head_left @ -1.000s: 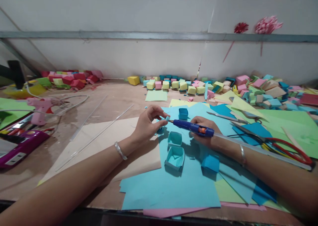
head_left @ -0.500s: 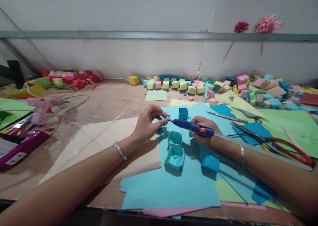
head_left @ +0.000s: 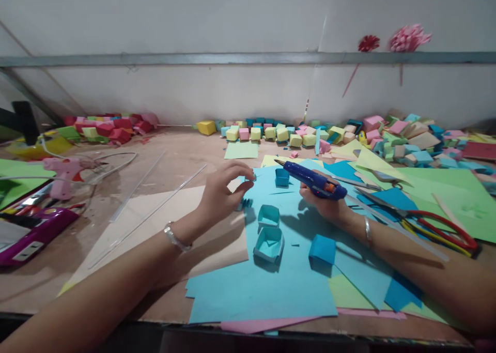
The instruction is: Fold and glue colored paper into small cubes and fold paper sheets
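Note:
My right hand [head_left: 323,200] is wrapped round a blue hot glue gun [head_left: 315,180], its nozzle pointing up and to the left, with a clear glue stick running out of its back end. My left hand [head_left: 225,187] pinches a small piece of light blue paper [head_left: 251,178] between thumb and fingers, much of it covered by the fingertips. Between the hands two open light blue paper boxes [head_left: 269,244] sit on light blue paper sheets [head_left: 263,296]. A darker blue open box [head_left: 282,177] stands behind them, and a blue paper cube [head_left: 323,249] lies below my right hand.
Red-handled scissors [head_left: 442,229] lie at right on coloured paper. Many paper cubes [head_left: 282,134] line the wall. On the left are a pink glue gun [head_left: 64,174] with a white cord, a purple power strip [head_left: 39,234] and clear glue sticks [head_left: 155,211].
The glue gun's nozzle has moved away from the small paper piece and tilted upward in my right hand. My left hand has shifted slightly left, still pinching the piece.

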`<state>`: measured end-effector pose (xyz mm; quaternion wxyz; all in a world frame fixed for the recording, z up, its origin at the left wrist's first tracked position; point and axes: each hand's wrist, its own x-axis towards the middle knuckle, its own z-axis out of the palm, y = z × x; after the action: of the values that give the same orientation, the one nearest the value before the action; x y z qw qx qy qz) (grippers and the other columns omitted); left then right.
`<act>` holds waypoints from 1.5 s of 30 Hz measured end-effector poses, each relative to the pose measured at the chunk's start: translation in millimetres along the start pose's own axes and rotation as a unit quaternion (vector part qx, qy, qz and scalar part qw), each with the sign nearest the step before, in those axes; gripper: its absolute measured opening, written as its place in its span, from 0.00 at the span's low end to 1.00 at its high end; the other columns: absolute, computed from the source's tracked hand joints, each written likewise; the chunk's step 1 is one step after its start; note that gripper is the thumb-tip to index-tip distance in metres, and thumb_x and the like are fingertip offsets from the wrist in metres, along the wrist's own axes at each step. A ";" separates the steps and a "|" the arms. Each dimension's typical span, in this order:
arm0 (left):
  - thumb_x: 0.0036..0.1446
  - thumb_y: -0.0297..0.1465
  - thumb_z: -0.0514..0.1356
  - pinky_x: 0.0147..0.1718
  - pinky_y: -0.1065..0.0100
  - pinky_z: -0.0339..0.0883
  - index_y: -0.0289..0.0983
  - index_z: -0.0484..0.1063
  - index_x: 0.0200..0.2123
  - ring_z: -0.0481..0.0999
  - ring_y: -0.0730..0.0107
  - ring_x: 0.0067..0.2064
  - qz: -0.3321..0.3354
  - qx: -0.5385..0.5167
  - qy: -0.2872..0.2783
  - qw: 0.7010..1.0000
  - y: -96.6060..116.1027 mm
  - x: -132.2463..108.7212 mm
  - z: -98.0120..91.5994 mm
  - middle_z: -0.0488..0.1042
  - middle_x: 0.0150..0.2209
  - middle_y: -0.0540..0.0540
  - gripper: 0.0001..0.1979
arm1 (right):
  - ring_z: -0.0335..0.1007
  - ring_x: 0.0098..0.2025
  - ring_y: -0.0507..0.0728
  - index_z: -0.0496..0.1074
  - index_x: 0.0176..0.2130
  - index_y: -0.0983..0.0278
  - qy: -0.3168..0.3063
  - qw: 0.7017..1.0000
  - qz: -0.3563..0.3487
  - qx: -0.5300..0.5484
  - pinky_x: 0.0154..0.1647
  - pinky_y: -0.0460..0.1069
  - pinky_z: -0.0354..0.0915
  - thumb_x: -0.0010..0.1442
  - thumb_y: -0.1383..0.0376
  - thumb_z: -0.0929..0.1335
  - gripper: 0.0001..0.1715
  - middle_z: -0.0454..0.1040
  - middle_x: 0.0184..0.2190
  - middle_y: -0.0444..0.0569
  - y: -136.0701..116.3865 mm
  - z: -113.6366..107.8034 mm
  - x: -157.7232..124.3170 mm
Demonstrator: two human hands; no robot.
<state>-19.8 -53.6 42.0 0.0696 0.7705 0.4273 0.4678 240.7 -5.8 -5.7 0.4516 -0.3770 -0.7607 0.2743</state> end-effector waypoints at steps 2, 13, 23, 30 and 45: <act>0.59 0.25 0.57 0.42 0.64 0.69 0.38 0.74 0.34 0.75 0.67 0.41 0.061 0.062 -0.037 0.996 19.2 7.1 -13.4 0.75 0.39 0.44 0.06 | 0.65 0.29 0.53 0.65 0.28 0.61 0.008 1.000 0.000 0.006 0.34 0.50 0.65 0.54 0.65 0.68 0.05 0.68 0.26 0.43 1.9 0.9 1.5; 0.58 0.21 0.55 0.33 0.66 0.62 0.39 0.77 0.34 0.75 0.66 0.34 0.128 0.221 -0.380 0.889 54.7 9.3 -0.4 0.77 0.32 0.45 0.11 | 0.66 0.31 0.53 0.66 0.29 0.61 0.022 1.000 -0.007 0.007 0.33 0.50 0.64 0.53 0.65 0.67 0.04 0.70 0.26 0.43 -7.7 1.5 -4.4; 0.60 0.23 0.54 0.30 0.69 0.63 0.36 0.75 0.27 0.72 0.71 0.31 0.104 0.147 -0.395 0.901 47.0 18.5 12.7 0.74 0.33 0.45 0.12 | 0.65 0.28 0.52 0.65 0.28 0.61 0.028 0.999 -0.023 0.009 0.31 0.48 0.62 0.51 0.66 0.67 0.04 0.69 0.26 0.43 -13.2 3.0 -0.9; 0.54 0.14 0.51 0.31 0.68 0.63 0.35 0.73 0.29 0.71 0.68 0.34 0.151 0.178 -0.444 0.865 49.9 23.7 7.4 0.73 0.33 0.44 0.15 | 0.60 0.25 0.51 0.65 0.29 0.62 -0.046 0.997 0.055 0.037 0.28 0.47 0.60 0.52 0.61 0.69 0.09 0.67 0.23 0.41 -11.8 4.1 -3.4; 0.63 0.23 0.51 0.38 0.65 0.71 0.39 0.74 0.41 0.76 0.65 0.41 0.155 0.161 -0.251 0.942 55.6 11.9 -19.0 0.77 0.42 0.43 0.13 | 0.65 0.38 0.60 0.63 0.38 0.63 -0.015 0.948 0.019 -0.318 0.32 0.49 0.56 0.46 0.72 0.70 0.18 0.70 0.35 0.52 30.7 -36.0 38.3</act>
<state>0.7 -85.2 88.6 -0.0238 0.9206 0.3405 0.1898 271.1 45.8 5.3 0.2916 -0.5112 -0.8078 0.0317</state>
